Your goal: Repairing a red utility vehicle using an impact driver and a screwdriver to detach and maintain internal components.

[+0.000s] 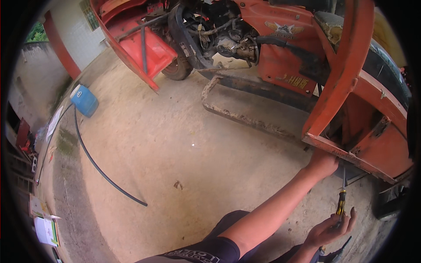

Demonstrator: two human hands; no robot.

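Observation:
My left hand (323,163) reaches under the lower edge of the red metal frame (331,147) of a red motor tricycle (285,39). Its fingers are hidden behind that edge, so what they touch cannot be seen. Below and to the right, my right hand (326,232) closes round the butt of a screwdriver (341,202) with a yellow and black handle. The screwdriver's thin shaft points up toward the underside of the frame. Whether its tip meets anything there is hard to make out.
A rusty step bar (245,117) juts from the tricycle's side. The red front fender (147,48) stands over the front wheel (179,70). A blue plastic drum (85,101) stands far left, with a black hose (105,173) curving across the concrete floor. Dark tools (344,247) lie at lower right.

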